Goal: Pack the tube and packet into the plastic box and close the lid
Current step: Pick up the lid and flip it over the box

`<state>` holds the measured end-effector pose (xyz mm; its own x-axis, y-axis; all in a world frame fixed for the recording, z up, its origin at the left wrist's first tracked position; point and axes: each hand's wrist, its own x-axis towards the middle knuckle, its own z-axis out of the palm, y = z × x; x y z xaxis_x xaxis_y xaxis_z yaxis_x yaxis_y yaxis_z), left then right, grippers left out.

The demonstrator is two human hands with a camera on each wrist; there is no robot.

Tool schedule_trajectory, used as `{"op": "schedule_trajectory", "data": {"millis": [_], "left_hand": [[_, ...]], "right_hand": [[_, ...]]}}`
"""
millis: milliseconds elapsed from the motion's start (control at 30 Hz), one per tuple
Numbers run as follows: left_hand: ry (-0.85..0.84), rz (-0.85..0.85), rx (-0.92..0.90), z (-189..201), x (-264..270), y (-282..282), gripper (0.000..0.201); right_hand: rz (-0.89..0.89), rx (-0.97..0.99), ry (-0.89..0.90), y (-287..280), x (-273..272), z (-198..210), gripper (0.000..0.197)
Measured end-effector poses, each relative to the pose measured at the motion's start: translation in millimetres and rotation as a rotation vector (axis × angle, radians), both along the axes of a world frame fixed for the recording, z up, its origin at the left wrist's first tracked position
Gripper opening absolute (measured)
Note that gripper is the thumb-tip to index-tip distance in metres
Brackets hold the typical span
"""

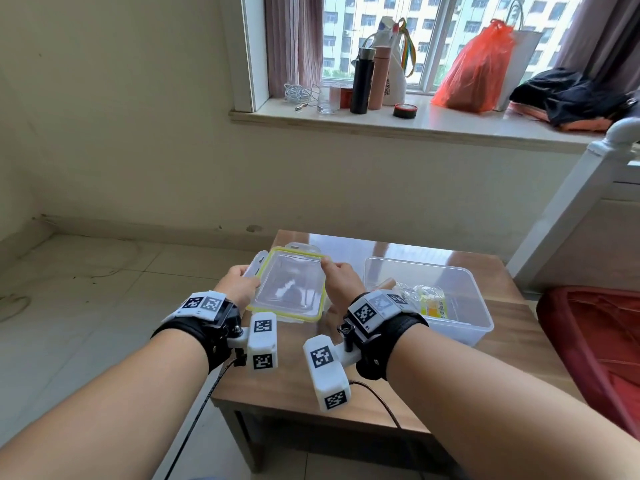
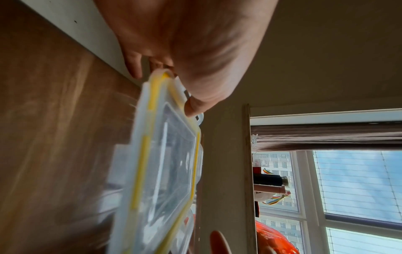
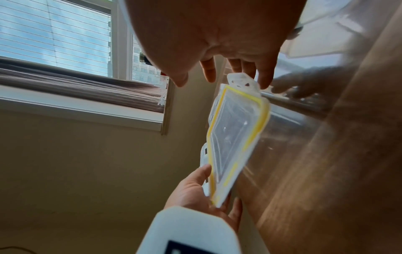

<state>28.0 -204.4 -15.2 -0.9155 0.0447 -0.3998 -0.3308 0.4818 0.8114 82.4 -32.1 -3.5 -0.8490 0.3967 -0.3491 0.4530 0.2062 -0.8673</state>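
Over the table's (image 1: 450,358) left part, the left hand (image 1: 239,285) and right hand (image 1: 341,277) are gripping the lid (image 1: 289,284) by opposite edges, probably keeping it level for closing. At right, the plastic box (image 1: 464,327) is sitting open, already holding the packet (image 1: 433,303); tube's hidden.

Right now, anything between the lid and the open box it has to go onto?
Nothing visible. Both the left hand and right hand hold the lid above the table, left of the plastic box. The gap between shows only bare tabletop; the box's rim is clear.
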Motion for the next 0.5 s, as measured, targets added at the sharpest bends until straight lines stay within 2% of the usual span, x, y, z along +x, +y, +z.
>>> {"op": "schedule_trajectory", "data": {"millis": [67,167,333,400,500], "left_hand": [[0.036,0.023,0.052,13,5,3,0.029],[0.137,0.059,0.142,25,0,5,0.032],[0.227,0.121,0.513,48,3,27,0.027],[0.262,0.109,0.611,61,8,43,0.028],[0.352,0.085,0.66,79,14,62,0.026]], "right_hand": [[-0.019,-0.046,0.036,0,1,6,0.055],[-0.044,-0.13,0.083,-1,6,20,0.06],[-0.085,-0.15,0.19,17,15,42,0.054],[-0.107,-0.147,0.206,26,19,50,0.049],[-0.135,-0.15,0.21,43,29,64,0.046]]}}
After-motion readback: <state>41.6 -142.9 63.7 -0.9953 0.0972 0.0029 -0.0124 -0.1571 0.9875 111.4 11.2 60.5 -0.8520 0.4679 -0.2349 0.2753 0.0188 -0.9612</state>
